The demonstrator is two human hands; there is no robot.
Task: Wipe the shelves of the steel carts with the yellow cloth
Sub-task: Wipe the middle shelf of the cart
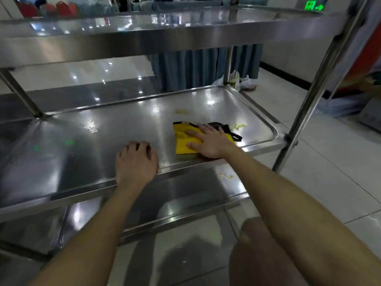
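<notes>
Pressing: yellow black-edged cloth (184,142) is held flat at 4 o'clock on the steel cart's middle shelf (92,139) by the spread-fingered right hand (208,141) | left hand (136,159) is braced at 6 o'clock, fingers curled, empty | yellowish smears (239,126) at 3 o'clock remain unwiped; much judged left.

Dim indoor light, hard glare on your steel.
Your middle shelf (127,129) throws back white spots of reflected light; the floor (329,162) shines too. The posts (321,83) bow at the edges, and the far background is soft.
</notes>
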